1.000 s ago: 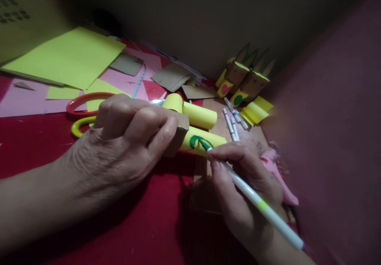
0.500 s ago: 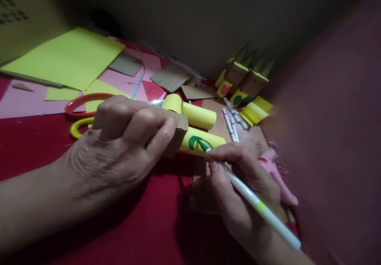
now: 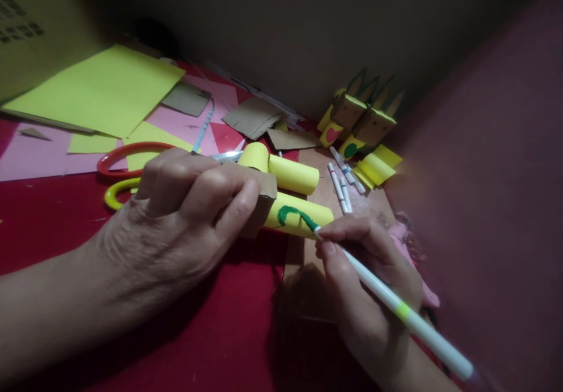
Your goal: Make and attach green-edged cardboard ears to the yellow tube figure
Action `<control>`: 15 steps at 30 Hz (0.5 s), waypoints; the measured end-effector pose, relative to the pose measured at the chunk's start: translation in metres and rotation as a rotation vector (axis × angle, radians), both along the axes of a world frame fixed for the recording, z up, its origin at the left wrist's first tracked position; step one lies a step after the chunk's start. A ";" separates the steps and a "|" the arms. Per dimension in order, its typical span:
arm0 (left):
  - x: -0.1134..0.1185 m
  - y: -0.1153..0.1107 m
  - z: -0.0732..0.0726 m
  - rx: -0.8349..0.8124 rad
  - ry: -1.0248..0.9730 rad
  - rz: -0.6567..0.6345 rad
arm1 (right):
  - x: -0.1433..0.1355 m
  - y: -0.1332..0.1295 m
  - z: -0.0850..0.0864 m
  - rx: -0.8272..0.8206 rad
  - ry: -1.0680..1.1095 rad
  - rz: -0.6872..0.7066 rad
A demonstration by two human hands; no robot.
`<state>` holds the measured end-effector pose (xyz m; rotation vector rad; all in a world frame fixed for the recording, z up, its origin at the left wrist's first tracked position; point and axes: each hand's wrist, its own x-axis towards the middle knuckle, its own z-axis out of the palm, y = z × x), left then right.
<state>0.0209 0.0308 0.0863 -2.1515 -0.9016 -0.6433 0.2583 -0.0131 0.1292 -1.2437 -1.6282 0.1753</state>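
My left hand [image 3: 193,210] is closed around a cardboard box figure [image 3: 259,204] that has yellow paper tubes on it. The lower yellow tube [image 3: 294,204] carries a thick green curved line. Another yellow tube [image 3: 294,175] lies just behind it. In my right hand [image 3: 373,280] is a green felt-tip marker [image 3: 402,311] with a white barrel, pinched near its front end. Its green tip touches the lower tube at the right end of the curve. Behind my left hand lie scissors [image 3: 115,158] with red and yellow handles, partly covered by the hand.
Several white markers [image 3: 338,183] and folded yellow paper [image 3: 380,166] lie on a brown board [image 3: 303,271]. Cardboard figures [image 3: 367,119] with pointed tops stand behind. A pink glue gun [image 3: 428,292] is at right. Yellow sheets [image 3: 105,87] and cardboard scraps [image 3: 253,115] are at back left.
The marker in my right hand has moved right and slightly down, lengthening the green line along the tube's top. My left hand keeps its hold on the box figure.
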 end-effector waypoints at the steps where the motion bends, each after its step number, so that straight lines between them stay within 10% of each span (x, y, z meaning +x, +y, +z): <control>1: -0.001 0.001 0.000 0.014 -0.001 -0.011 | 0.000 0.000 0.001 -0.009 0.024 0.003; 15: -0.001 0.002 -0.005 -0.012 -0.011 -0.026 | 0.006 -0.005 -0.002 -0.079 -0.047 0.098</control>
